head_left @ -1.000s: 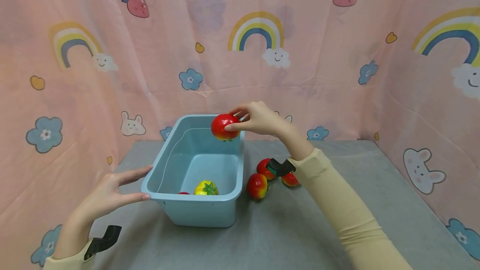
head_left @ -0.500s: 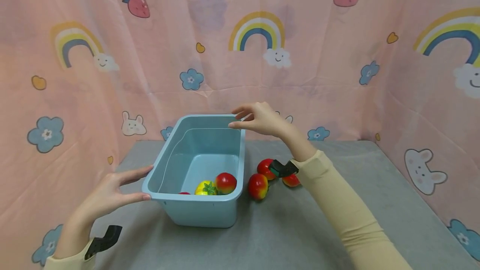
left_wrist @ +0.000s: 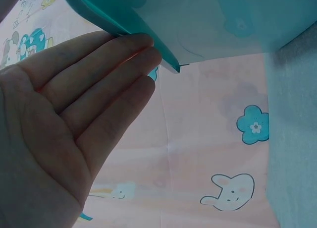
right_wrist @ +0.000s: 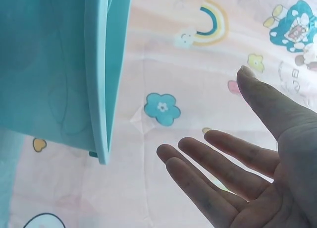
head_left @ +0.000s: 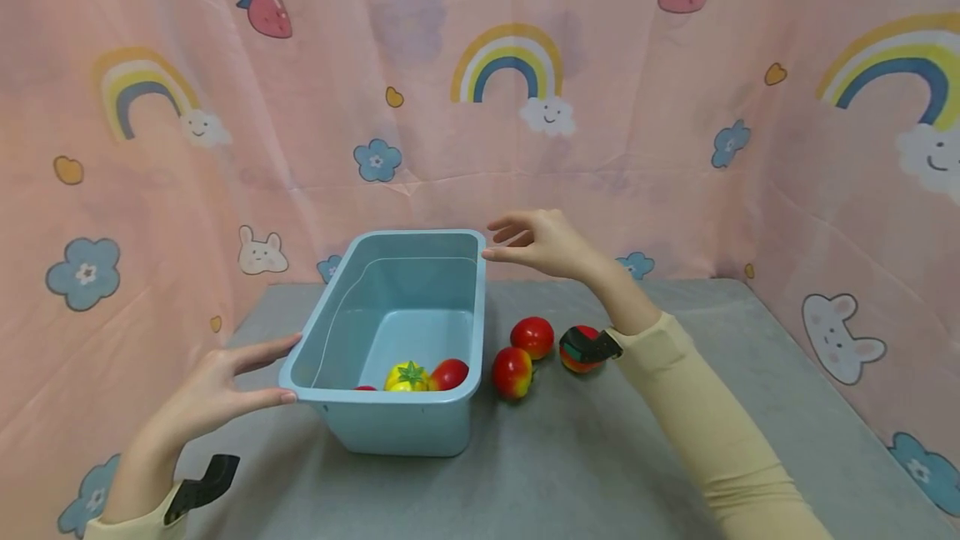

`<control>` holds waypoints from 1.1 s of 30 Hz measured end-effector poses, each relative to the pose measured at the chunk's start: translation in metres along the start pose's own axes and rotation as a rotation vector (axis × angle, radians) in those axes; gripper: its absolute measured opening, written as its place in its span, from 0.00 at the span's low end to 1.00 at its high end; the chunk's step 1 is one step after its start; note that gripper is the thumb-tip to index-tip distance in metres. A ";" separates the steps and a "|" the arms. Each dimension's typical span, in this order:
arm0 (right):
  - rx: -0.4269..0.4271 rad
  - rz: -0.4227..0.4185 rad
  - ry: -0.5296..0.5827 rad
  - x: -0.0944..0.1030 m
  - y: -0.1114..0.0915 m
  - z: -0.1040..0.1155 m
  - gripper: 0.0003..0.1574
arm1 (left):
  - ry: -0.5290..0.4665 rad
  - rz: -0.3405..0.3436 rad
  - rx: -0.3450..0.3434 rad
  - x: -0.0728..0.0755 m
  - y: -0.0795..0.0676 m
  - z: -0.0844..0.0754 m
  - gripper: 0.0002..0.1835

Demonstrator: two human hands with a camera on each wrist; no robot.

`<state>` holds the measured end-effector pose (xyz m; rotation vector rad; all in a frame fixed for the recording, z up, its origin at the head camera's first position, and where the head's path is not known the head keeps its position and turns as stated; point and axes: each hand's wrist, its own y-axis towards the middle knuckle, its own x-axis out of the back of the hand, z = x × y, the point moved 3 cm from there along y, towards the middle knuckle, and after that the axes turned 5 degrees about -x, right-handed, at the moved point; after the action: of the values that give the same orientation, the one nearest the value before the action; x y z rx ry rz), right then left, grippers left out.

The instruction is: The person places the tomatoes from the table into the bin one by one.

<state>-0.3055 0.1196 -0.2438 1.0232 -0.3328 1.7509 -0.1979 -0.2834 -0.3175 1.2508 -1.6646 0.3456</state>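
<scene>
A pale blue plastic bin stands on the grey table. My left hand touches its near left rim, and the left wrist view shows that hand's straight fingers against the rim's underside. Inside the bin lie a yellow tomato-like fruit with a green star-shaped top, a glossy red one beside it, and a sliver of another red one by the near wall. My right hand hovers at the far right rim, holding nothing, fingers loosely spread.
Right of the bin, two red-and-yellow tomato-like fruits sit close together. A third one is partly hidden behind the black wrist strap. A pink patterned curtain hangs behind the grey table.
My right hand has let go of a red tomato-like fruit, which dropped into the bin beside the yellow one. That hand has since moved right, off the bin. My left hand stays at the rim.
</scene>
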 end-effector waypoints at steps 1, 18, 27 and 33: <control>-0.004 -0.003 0.000 0.001 -0.001 -0.001 0.31 | -0.002 0.000 0.000 0.000 0.000 0.000 0.34; -0.084 -0.033 0.010 0.014 -0.028 -0.035 0.31 | -0.002 -0.002 -0.004 0.000 -0.001 0.001 0.35; -0.116 -0.050 0.030 0.016 -0.045 -0.057 0.30 | 0.009 -0.004 -0.003 -0.001 -0.001 0.001 0.34; -0.127 -0.074 0.026 0.014 -0.054 -0.073 0.30 | 0.009 -0.003 0.003 -0.002 -0.001 0.001 0.34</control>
<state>-0.2951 0.1987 -0.2899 0.9095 -0.3801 1.6542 -0.1977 -0.2836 -0.3195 1.2522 -1.6552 0.3511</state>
